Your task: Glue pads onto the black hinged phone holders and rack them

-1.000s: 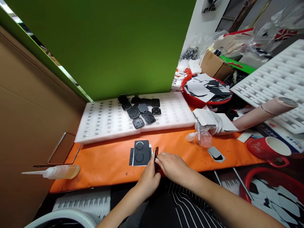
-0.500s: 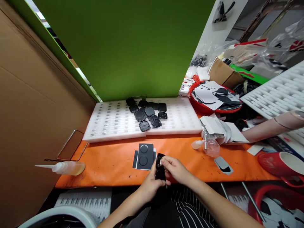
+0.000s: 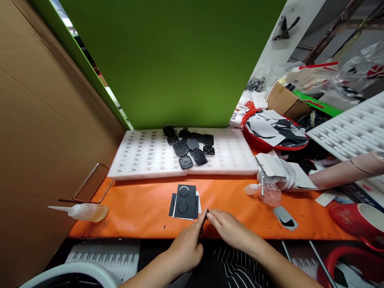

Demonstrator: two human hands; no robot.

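Note:
Over the front edge of the table, my left hand (image 3: 186, 246) is closed round a black hinged case (image 3: 204, 222), which shows almost edge-on as a thin dark strip. My right hand (image 3: 228, 227) presses thumb and fingers at its upper end; its fingertips are partly hidden. Just beyond my hands lie dark sheets (image 3: 189, 200) with two round cut lines, stacked on white ones. Farther off, several similar black hinged cases (image 3: 186, 162) are spread over a white foam tray (image 3: 144, 173) with rows of slots.
At left are a glue bottle (image 3: 93, 212) with a long nozzle and a wire stand (image 3: 90, 180). Rightward lie a small bottle (image 3: 251, 189), a grey rounded sheet (image 3: 283, 216), a red mug (image 3: 345, 216) and a red basin (image 3: 252, 134) of scraps. A green board (image 3: 180, 72) stands behind.
The black case has turned from showing its inner face to nearly edge-on. Both hands have moved slightly downward, and the right fingers have shifted to its upper end. The whole view has shifted a little.

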